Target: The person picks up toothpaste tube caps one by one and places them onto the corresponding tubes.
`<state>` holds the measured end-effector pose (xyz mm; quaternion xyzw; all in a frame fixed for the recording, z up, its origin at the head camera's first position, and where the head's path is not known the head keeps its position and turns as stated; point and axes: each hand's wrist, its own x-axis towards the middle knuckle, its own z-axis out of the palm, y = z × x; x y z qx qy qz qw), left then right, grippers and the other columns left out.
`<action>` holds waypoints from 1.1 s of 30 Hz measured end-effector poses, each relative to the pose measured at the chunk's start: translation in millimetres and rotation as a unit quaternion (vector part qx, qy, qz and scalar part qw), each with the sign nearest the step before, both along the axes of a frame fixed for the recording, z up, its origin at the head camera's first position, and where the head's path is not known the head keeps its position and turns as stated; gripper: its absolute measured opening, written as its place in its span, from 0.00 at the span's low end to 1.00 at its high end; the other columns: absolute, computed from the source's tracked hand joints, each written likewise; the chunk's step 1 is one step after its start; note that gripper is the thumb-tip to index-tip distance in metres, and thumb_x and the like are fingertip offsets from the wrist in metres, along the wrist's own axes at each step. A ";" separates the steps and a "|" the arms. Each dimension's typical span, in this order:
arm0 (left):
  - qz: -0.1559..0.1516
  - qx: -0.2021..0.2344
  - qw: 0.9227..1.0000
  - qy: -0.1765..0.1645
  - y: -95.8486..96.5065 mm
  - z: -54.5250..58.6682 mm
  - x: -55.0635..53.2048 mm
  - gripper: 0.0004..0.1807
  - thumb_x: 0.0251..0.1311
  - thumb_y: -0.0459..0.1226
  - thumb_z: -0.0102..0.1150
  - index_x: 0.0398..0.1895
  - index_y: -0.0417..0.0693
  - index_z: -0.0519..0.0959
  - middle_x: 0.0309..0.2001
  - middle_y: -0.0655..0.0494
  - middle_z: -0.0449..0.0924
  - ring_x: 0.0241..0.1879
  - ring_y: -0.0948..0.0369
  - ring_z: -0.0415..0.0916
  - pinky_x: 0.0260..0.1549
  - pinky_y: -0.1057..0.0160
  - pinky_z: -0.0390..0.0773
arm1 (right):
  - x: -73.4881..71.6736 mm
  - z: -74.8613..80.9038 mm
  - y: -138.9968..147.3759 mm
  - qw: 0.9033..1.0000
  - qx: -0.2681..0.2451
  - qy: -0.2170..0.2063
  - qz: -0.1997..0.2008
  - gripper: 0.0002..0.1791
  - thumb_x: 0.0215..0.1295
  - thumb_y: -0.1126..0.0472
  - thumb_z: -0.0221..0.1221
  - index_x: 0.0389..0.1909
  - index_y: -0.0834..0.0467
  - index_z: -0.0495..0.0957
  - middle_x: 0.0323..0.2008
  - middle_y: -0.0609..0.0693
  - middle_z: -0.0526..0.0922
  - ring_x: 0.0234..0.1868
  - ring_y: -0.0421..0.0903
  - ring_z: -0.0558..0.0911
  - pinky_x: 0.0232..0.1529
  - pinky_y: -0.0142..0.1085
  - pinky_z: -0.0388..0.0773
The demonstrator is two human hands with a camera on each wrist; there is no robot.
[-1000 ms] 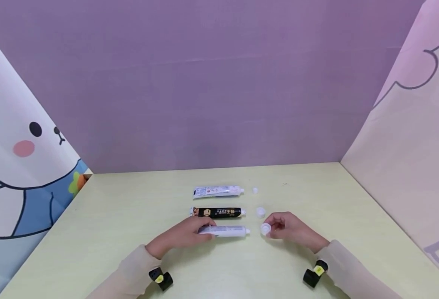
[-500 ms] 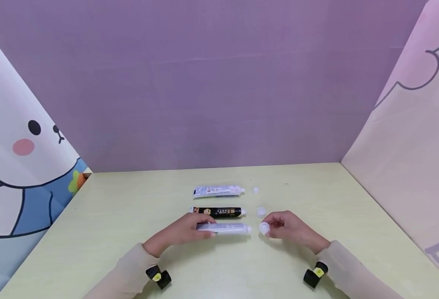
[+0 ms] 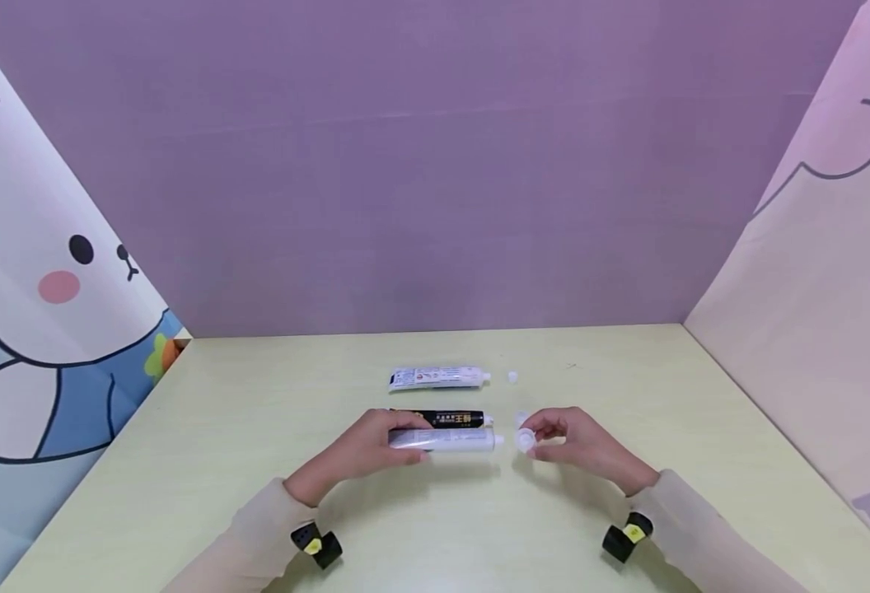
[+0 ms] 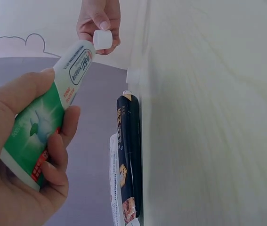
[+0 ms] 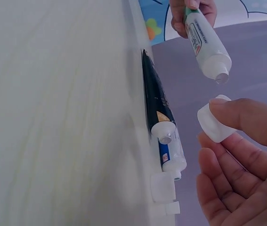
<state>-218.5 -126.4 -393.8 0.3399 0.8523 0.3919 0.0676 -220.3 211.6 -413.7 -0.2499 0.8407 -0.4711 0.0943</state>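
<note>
My left hand (image 3: pixel 367 449) grips a toothpaste tube (image 3: pixel 450 440), green and white in the left wrist view, thumb on one side and fingers curled round the other. Its uncapped nozzle points right, toward my right hand (image 3: pixel 583 443). Between thumb and fingers, that hand pinches a white screw cap (image 5: pixel 212 123), its open side facing the nozzle across a short gap. The tube is raised off the table and casts a shadow below. Behind it lies a black toothpaste tube (image 3: pixel 460 418), partly covered by the held tube and left hand in the head view.
Farther back lies a white and blue toothpaste tube (image 3: pixel 437 378), uncapped, with a small white cap (image 3: pixel 512 377) beside its nozzle. A larger white cap (image 5: pixel 162 187) stands near the black tube's nozzle. A purple wall (image 3: pixel 435 181) closes off the table's back.
My left hand has lifted the green and white tube off the table, up over the black tube's near edge. The right hand has risen slightly with the cap, toward the nozzle.
</note>
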 end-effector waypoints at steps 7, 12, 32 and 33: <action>0.023 0.015 1.000 -0.005 -0.2 3.5 1.3 0.17 0.54 0.42 0.66 0.46 0.47 0.81 0.42 0.56 0.81 0.35 0.64 0.73 0.33 0.67 0.74 | 0.2 7.1 -1.6 1.000 0.005 0.025 -0.008 0.13 0.54 0.61 0.67 0.41 0.57 0.80 0.40 0.50 0.82 0.38 0.41 0.78 0.43 0.37 0.75; 0.030 0.019 0.999 -0.010 1.5 5.3 1.9 0.16 0.55 0.41 0.66 0.47 0.48 0.81 0.43 0.55 0.81 0.35 0.63 0.73 0.33 0.67 0.74 | 0.8 12.3 -2.3 0.999 0.003 0.033 -0.013 0.13 0.54 0.61 0.67 0.42 0.57 0.81 0.40 0.49 0.82 0.39 0.42 0.78 0.43 0.40 0.75; 0.032 0.042 0.999 0.001 7.8 11.2 5.3 0.16 0.54 0.41 0.66 0.46 0.48 0.81 0.41 0.54 0.82 0.33 0.64 0.73 0.31 0.67 0.75 | 4.9 31.8 -2.6 0.995 0.015 0.094 -0.016 0.15 0.54 0.61 0.67 0.44 0.56 0.81 0.42 0.48 0.82 0.40 0.40 0.79 0.48 0.42 0.74; 0.031 0.042 0.999 0.001 8.0 11.5 5.3 0.16 0.55 0.41 0.66 0.47 0.47 0.81 0.41 0.54 0.82 0.33 0.64 0.73 0.31 0.67 0.74 | 5.0 32.2 -2.8 0.995 0.015 0.094 -0.017 0.16 0.54 0.61 0.67 0.45 0.56 0.81 0.42 0.48 0.82 0.40 0.40 0.79 0.48 0.41 0.74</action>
